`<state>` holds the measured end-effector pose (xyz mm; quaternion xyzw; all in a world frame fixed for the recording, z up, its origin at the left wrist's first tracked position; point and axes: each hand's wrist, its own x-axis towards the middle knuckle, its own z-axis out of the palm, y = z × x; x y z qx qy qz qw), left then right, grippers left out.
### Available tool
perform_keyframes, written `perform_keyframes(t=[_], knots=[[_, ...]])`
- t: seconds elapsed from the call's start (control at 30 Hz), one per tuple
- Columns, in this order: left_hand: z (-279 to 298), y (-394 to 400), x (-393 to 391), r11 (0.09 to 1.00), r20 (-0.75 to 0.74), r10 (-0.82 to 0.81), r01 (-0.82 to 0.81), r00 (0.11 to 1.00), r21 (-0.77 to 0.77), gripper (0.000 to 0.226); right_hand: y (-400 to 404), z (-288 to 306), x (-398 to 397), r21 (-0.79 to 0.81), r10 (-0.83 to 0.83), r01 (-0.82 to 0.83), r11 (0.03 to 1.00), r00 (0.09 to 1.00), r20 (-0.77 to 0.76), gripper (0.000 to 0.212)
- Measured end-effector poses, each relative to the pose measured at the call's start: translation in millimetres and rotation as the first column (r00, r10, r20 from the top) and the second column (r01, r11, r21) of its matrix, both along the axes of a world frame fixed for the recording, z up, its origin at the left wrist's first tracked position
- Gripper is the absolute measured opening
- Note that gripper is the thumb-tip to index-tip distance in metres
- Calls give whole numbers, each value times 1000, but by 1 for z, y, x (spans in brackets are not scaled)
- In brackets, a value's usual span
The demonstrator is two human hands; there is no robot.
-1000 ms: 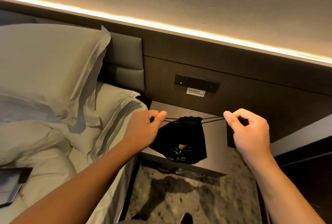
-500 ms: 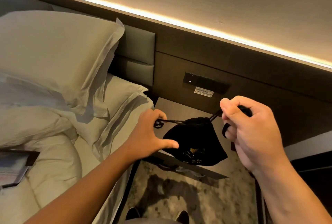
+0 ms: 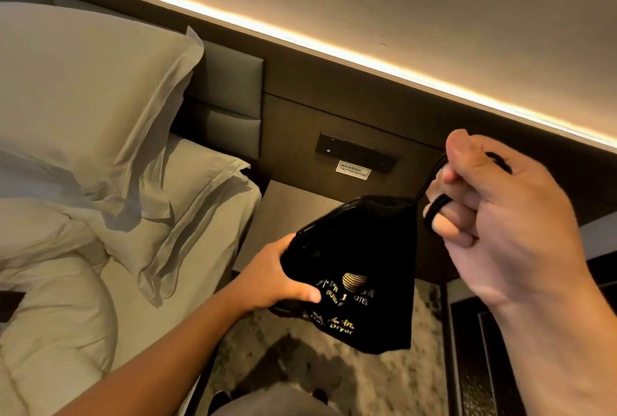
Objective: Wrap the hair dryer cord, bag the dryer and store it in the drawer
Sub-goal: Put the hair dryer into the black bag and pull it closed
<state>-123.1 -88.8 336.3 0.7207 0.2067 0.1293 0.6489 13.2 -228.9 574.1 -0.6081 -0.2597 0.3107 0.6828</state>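
Observation:
A black drawstring bag with gold "Hair Dryer" lettering hangs in the air above the nightstand. Its mouth is drawn tight, and the dryer itself is hidden inside. My right hand is raised at the right and shut on the bag's black drawstring, which loops around my fingers. My left hand grips the bag's lower left side from below. No drawer is visible.
A bed with white pillows and a duvet fills the left. A dark switch panel with a label sits on the wood wall behind the nightstand. Patterned carpet lies below, and dark furniture stands at the right.
My left hand has let go of the drawstring and now grips the bag's side. My right hand has lifted the bag off the nightstand by the string, toward me.

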Motion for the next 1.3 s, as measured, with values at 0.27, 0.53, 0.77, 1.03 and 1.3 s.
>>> perform_keyframes(t=[0.27, 0.53, 0.77, 1.03, 1.3], knots=[[-18, -37, 24, 947, 48, 84, -65, 995, -314, 69, -14, -27, 32, -94, -58, 65, 993, 995, 82, 32], [-39, -38, 20, 753, -139, 312, -334, 940, -567, 71, -37, -138, 81, -553, 87, 17, 833, 983, 162, 15], [-46, -31, 5, 559, -238, 410, -449, 881, -697, 57, -57, -207, 46, -719, 184, -67, 692, 979, 85, 16], [-49, -24, -7, 463, -257, 490, -499, 833, -732, 46, -58, -199, 24, -627, 105, 44, 778, 974, 199, 16], [-44, -46, 4, 381, -301, 530, -540, 792, -750, 77, -17, -197, -42, -656, 516, 11, 755, 607, 605, 39]])
